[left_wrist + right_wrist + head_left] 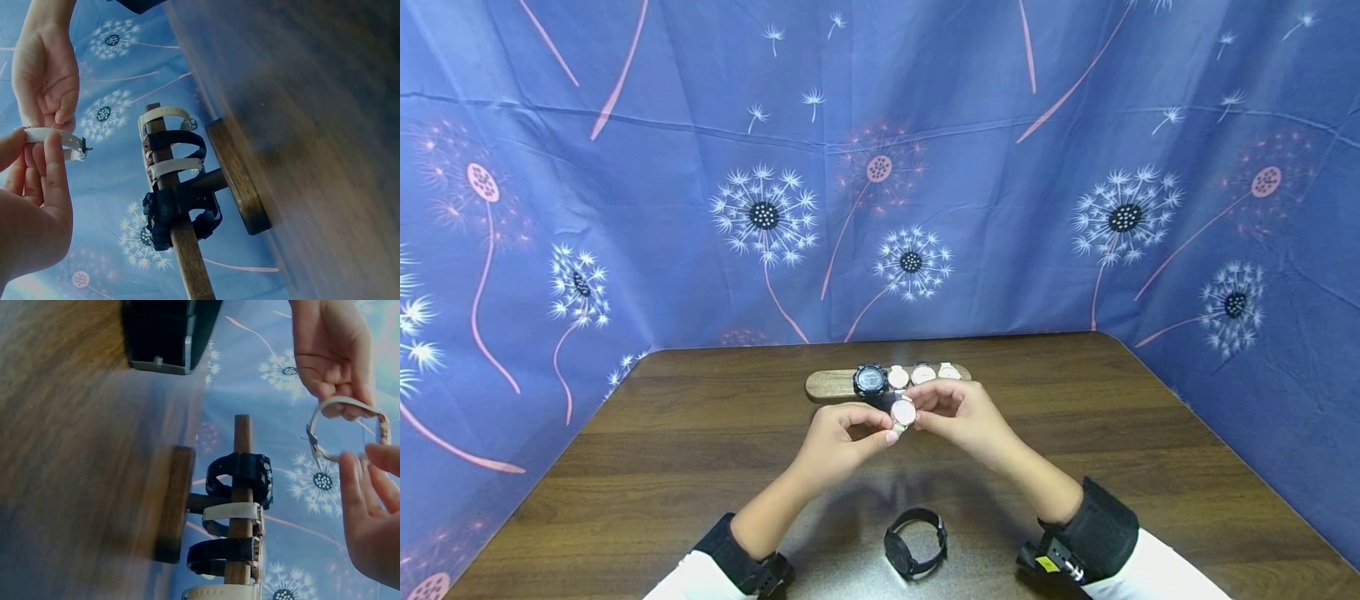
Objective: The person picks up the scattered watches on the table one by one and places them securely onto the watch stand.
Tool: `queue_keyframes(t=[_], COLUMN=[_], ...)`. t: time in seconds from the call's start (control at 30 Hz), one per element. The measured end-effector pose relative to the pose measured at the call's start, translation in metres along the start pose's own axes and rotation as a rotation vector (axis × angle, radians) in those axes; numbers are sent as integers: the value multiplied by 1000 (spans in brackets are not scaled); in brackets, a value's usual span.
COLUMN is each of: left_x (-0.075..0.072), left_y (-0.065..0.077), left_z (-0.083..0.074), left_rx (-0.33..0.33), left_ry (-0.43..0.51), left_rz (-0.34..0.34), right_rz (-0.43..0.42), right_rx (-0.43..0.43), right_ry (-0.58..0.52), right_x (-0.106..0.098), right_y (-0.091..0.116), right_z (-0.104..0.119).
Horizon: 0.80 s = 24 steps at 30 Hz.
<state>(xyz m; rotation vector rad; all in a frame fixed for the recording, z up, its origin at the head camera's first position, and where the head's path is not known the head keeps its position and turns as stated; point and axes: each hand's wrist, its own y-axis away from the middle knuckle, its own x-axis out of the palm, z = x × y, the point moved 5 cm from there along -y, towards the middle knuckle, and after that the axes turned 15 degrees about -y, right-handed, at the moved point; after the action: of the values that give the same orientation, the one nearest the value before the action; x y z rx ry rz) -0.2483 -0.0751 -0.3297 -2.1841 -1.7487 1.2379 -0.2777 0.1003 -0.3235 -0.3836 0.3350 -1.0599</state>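
Note:
A wristwatch (903,412) with a white strap and pale round face is held up between both hands, in front of a watch stand. My left hand (838,442) pinches one side of it with thumb and fingers. From the other side, my right hand (973,421) grips it the same way. In the right wrist view the watch strap (340,400) forms a closed loop, its buckle on the side toward the stand. The left wrist view shows the strap (47,135) edge-on between the fingers, with the watch face hidden.
Several watches hang on the wooden stand (827,384), among them a chunky black digital watch (870,380) and a white-strapped watch (898,377). A black watch (897,552) lies on its side on the brown table (700,433), near the front. A blue dandelion-print cloth (1000,250) hangs behind.

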Motion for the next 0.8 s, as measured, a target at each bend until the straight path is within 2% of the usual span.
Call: queue_keyframes(t=[0.23, 0.37, 0.47, 0.53, 0.63, 0.7, 0.8], left_x=[4, 1, -3, -6, -9, -10, -10], left_y=[1, 1, -1, -1, -1, 1, 1], left_z=[3, 3, 1, 0, -5, -8, -12], left_rx=[-17, -23, 51, 135, 261, 320, 387], left_ry=[60, 67, 45, -26, -183, -261, -298], left_rz=[18, 0, -47, -88, -134, -141, -132], right_rz=[-95, -117, -127, -120, -88, -66, -45], right_rx=[-272, -366, -376, -367, -328, -289, -231], right_ry=[150, 195, 198, 176, 111, 64, 25], right_x=[5, 12, 12, 9, 9, 10, 12], right_y=[4, 6, 7, 7, 6, 6, 5], right_z=[12, 27, 29, 20, 17, 15, 13])
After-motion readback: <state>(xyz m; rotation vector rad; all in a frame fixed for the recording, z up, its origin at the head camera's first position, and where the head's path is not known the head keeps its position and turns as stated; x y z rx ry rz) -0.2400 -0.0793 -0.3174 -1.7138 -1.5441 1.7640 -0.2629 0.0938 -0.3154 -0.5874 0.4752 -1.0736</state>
